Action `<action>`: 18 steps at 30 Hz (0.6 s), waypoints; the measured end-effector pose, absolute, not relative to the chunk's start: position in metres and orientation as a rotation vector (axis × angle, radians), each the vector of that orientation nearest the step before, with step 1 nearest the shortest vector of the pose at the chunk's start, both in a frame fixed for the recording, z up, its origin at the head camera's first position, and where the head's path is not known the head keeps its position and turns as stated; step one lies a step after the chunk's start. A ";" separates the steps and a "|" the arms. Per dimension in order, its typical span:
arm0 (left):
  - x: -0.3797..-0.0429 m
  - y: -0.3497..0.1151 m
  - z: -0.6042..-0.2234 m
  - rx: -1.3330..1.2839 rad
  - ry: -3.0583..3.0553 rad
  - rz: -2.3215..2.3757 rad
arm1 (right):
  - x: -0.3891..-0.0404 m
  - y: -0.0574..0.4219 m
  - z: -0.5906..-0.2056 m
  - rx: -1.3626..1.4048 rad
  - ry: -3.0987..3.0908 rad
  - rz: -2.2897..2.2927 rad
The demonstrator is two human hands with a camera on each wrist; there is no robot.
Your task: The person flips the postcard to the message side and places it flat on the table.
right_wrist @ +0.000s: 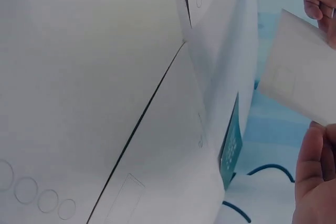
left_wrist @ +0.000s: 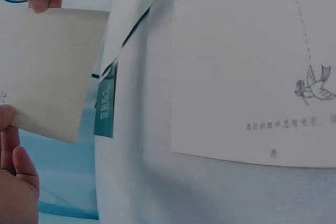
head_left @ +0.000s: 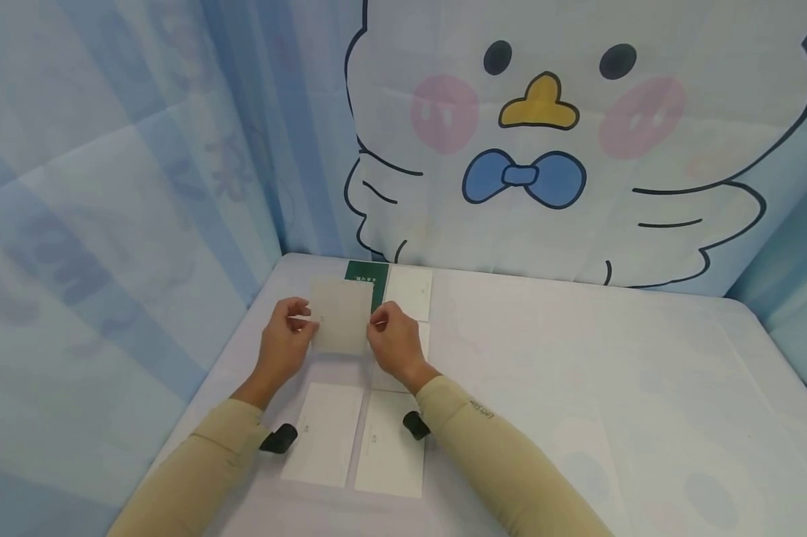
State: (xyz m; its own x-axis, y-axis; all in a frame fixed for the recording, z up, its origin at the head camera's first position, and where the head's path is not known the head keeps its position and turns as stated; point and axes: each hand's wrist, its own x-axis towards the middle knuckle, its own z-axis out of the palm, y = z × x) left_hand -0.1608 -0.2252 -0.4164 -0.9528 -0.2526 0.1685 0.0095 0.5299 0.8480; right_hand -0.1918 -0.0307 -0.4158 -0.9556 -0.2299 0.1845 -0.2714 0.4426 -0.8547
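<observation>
Between my two hands a cream postcard [head_left: 341, 317] is held up above the far left part of the table. My left hand [head_left: 286, 339] pinches its left edge between thumb and fingers. At the opposite edge, my right hand [head_left: 397, 339] pinches it the same way. A faint stamp box [left_wrist: 81, 34] is printed near one corner of this postcard. Behind it, partly covered, lies a green card [head_left: 377, 272] with pale lettering. Another postcard [head_left: 422, 341] is mostly hidden under my right hand.
A postcard [head_left: 410, 293] lies at the table's far edge beside the green card. Nearer, two postcards [head_left: 326, 432] [head_left: 391, 447] lie side by side. Printed on one is a bird drawing [left_wrist: 317, 85]. Black devices [head_left: 279, 438] sit at both cuffs. Curtains [head_left: 108, 224] hang around the white-covered table [head_left: 578, 388].
</observation>
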 end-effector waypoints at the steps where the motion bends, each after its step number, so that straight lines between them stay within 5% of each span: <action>1: -0.161 -0.225 -0.416 0.201 -2.478 -1.398 | -0.192 -0.031 -0.416 0.456 -2.621 1.573; 18: -0.158 -0.229 -0.423 0.090 -2.673 -1.238 | -0.192 -0.028 -0.424 0.487 -2.708 1.505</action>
